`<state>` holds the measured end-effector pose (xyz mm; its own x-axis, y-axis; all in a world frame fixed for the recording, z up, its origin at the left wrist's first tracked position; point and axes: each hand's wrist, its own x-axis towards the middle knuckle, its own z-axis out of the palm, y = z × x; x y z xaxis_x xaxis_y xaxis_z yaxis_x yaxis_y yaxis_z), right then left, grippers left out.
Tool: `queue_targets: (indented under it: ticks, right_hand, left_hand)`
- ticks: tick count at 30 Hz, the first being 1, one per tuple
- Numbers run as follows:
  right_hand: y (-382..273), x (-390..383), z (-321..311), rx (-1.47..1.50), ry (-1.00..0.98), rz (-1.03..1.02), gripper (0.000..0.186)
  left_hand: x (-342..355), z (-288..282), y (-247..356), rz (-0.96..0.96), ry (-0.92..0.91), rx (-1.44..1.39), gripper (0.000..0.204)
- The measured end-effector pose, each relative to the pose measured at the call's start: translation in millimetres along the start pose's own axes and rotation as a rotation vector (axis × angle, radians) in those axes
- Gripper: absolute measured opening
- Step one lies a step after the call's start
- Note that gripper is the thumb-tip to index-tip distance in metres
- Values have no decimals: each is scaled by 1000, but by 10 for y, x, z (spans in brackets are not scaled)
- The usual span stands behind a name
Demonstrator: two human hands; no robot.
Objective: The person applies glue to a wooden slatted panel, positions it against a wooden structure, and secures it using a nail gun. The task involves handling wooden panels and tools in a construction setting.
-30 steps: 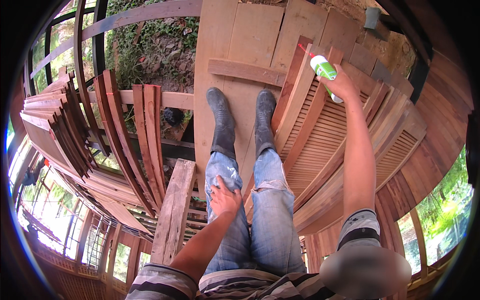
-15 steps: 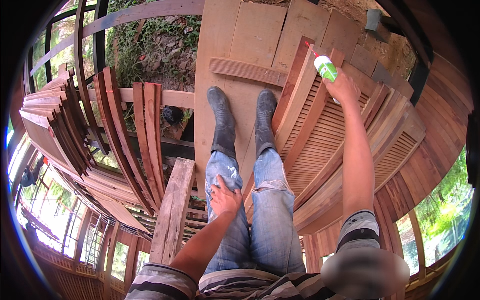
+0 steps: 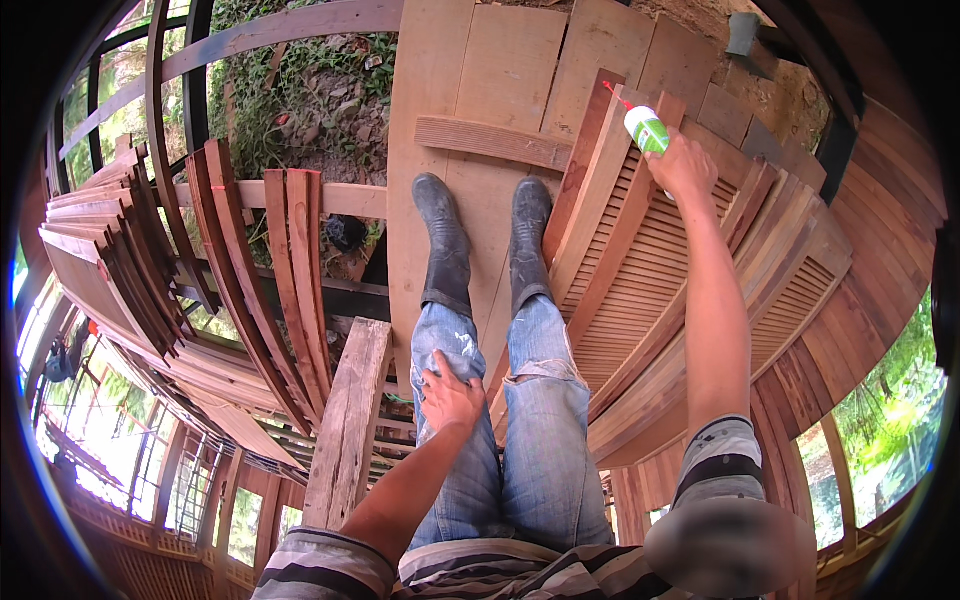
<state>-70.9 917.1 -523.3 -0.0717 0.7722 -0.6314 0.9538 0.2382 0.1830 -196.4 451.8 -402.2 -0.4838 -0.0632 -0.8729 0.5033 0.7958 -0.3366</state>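
My right hand (image 3: 685, 167) is wrapped round a white and green squeeze bottle (image 3: 647, 131) with a thin red nozzle, probably glue. The bottle tilts away from me. Its nozzle points at the far end of a reddish-brown plank (image 3: 597, 117), over or touching a red patch there; I cannot tell which. Beside that plank lies a paler board (image 3: 604, 160), and a louvered wooden panel (image 3: 640, 270) is beneath them. My left hand (image 3: 450, 396) rests on my left thigh near the knee, fingers spread, holding nothing.
A short grooved board (image 3: 492, 143) lies crosswise ahead of my boots (image 3: 440, 220). At the left, several planks (image 3: 250, 270) lean by an open gap over rubble and plants. A weathered beam (image 3: 348, 425) stands close by my left arm.
My right hand and the bottle have shifted slightly up and to the left in the picture. The left hand stays on my leg.
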Motion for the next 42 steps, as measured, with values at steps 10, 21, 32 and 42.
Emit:
queue_targets:
  ticks: [10, 21, 32, 42]
  right_hand:
    - [15, -12, 29, 10, -72, 18, 63]
    - [-15, 39, 115, -84, -117, 42, 91]
    - [-30, 39, 188, -13, -108, 39, 81]
    - [2, 76, 123, 22, -75, 5, 65]
  left_hand:
    - [-3, 1, -10, 5, 4, 13, 93]
    - [3, 42, -40, 10, 15, -9, 94]
    - [7, 30, -38, 2, 1, -8, 94]
    - [8, 56, -47, 7, 7, -1, 95]
